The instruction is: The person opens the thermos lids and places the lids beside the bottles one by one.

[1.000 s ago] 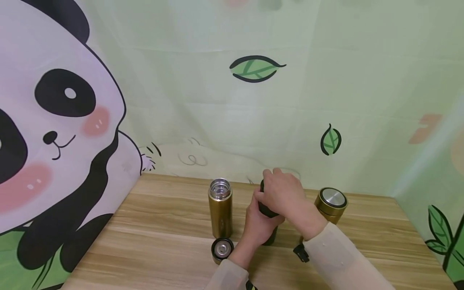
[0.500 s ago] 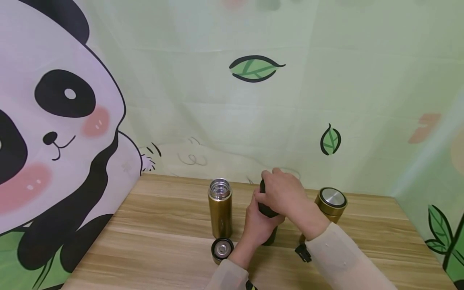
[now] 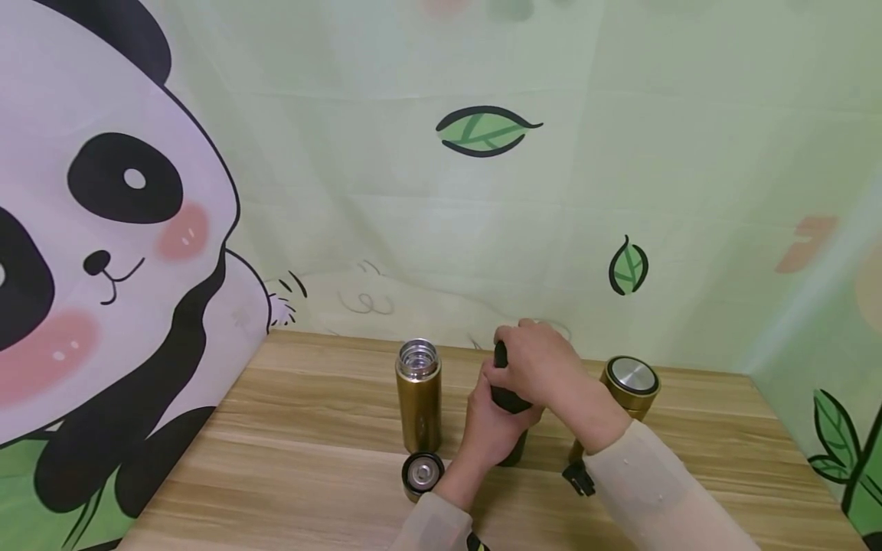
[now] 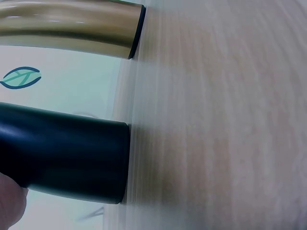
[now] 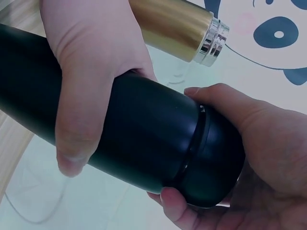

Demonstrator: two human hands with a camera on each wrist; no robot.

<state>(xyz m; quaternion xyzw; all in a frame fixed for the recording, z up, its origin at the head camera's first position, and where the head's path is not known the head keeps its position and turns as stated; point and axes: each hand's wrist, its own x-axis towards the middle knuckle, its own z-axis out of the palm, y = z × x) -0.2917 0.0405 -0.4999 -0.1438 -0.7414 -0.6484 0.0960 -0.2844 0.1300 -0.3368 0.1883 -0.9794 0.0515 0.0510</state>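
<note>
A black thermos bottle (image 5: 144, 129) stands upright on the table, largely covered by both hands in the head view. My left hand (image 3: 492, 425) grips its body; in the right wrist view the left thumb lies across the dark side. Over the top, my right hand (image 3: 540, 363) holds the black lid (image 5: 218, 160), thumb and fingers on opposite sides. A narrow shiny ring shows between lid and body. Left of the hands stands an uncapped gold thermos (image 3: 420, 413) with a bare steel mouth. Its likely lid (image 3: 423, 473), black-rimmed, lies inside-up in front of it.
Another gold thermos (image 3: 630, 383), capped with a silver-topped lid, stands behind my right forearm. The wooden table (image 3: 296, 428) ends at a green cloth backdrop (image 3: 386, 191) printed with a panda and leaves. A black strap piece (image 3: 577, 477) hangs at my right wrist.
My right wrist and sleeve have shifted slightly to the right, while the hand stays on the lid. The left hand and the gold thermoses look unmoved.
</note>
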